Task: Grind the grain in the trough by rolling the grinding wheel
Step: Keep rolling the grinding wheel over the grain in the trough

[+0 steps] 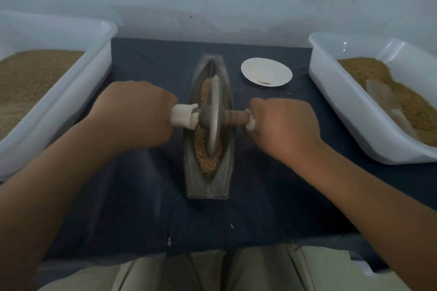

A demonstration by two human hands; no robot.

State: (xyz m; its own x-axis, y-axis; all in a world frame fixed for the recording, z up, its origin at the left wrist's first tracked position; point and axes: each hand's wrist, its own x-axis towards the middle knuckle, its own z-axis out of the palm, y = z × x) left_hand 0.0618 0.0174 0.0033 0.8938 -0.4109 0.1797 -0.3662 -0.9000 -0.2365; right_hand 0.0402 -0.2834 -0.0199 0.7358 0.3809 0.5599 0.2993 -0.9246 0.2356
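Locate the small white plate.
In the head view, the plate lies on the dark cloth, between the far end of the trough and the right tub.

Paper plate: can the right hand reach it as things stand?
Probably yes: the plate lies on open cloth just beyond the right hand, nothing between, though that hand grips the handle.

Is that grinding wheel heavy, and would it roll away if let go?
The grinding wheel looks like thick grey stone or metal, so probably heavy. Being a disc seated in the narrow trough, it would likely roll along the groove, not sideways.
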